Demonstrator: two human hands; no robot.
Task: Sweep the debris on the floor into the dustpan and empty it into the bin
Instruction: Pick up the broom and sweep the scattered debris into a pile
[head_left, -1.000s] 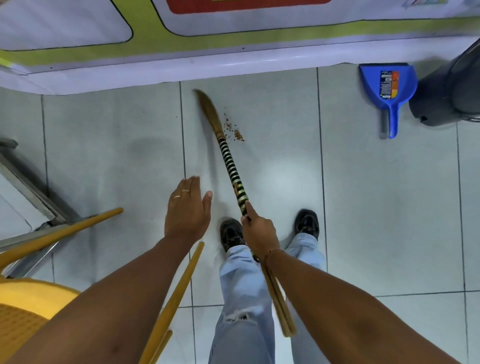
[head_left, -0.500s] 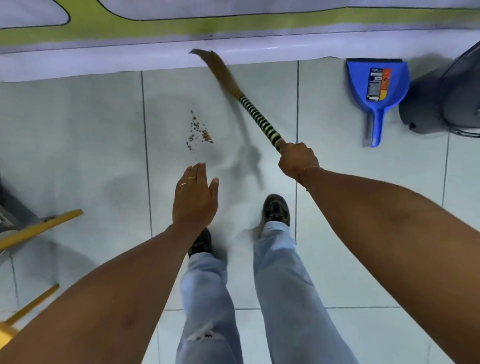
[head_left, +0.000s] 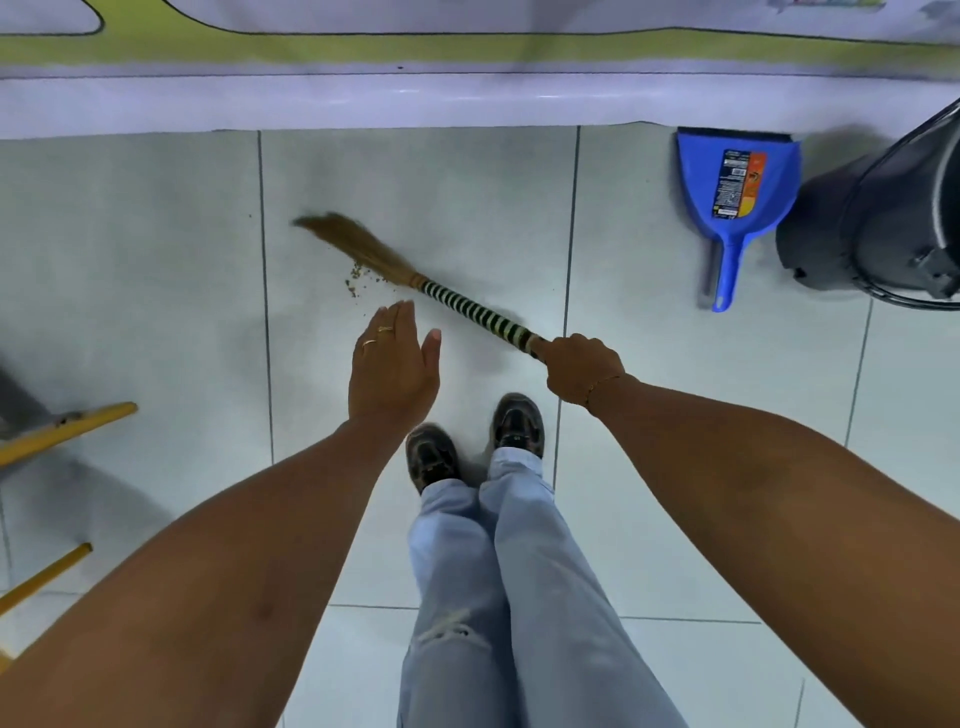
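Head view: right hand (head_left: 582, 371) grips broom (head_left: 457, 304) beside debris (head_left: 358, 278), left hand (head_left: 392, 371) spread empty

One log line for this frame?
stage: sweeping | right hand: gripping broom | left hand: free | debris: at bristles | dustpan: untouched

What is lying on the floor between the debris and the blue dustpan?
In the head view, the broom slants across the start of that stretch from the debris; beyond it only bare floor tile reaches the dustpan.

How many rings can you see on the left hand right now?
2. Both sit on the left hand: one ring nearer the fingertips, the other ring on the neighbouring finger. Others could be hidden from this angle.
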